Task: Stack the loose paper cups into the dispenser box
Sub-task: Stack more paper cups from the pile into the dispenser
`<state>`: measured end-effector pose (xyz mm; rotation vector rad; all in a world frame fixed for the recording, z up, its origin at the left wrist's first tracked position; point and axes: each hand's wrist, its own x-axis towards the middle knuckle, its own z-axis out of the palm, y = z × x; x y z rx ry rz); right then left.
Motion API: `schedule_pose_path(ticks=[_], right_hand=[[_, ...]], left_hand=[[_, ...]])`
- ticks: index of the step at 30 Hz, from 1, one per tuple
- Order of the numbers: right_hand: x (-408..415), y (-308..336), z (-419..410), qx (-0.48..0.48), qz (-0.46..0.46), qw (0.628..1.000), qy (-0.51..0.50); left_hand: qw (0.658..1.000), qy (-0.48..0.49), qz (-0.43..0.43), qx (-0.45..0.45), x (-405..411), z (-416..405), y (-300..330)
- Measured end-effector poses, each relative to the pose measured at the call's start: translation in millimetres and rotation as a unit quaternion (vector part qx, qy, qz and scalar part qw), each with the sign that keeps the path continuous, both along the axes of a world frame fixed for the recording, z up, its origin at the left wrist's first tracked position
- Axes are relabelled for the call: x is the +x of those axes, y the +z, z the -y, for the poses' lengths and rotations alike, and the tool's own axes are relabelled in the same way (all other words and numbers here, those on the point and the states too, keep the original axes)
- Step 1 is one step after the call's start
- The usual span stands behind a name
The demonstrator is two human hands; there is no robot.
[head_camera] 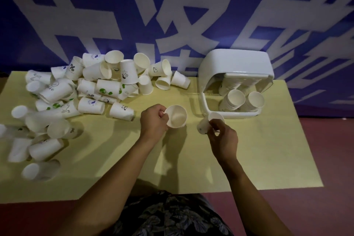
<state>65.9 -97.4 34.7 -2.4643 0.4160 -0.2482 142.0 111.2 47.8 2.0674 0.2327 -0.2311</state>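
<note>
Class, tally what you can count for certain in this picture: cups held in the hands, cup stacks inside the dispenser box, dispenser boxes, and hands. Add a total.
Held cups: 2, one in left hand, one in right hand
Cup stacks: 2
Dispenser box: 1
Hands: 2
Total: 7

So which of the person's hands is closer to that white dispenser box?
Right. The right hand, pinching a paper cup, is just in front of the dispenser box. The left hand, holding another cup, is farther off to its left.

Place: looking like an event or exhibition booth, not a home
Wall: a blue banner (172, 15) with huge white characters is hanging behind the table's far edge
Table (191, 168): standing plain yellow on a reddish floor (335, 159)
</note>
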Motion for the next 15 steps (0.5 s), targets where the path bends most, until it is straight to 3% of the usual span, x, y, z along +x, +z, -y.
schedule_pose_path(ticks=[6,15], right_hand=[[18,21,90,-0.025,0.068,0.997,-0.037],[52,26,196,-0.085,0.094,0.992,-0.028]], left_hand=[[0.998,-0.016,0.024,-0.050,28,105,34],[0.993,0.035,-0.034,-0.108,58,224,39]])
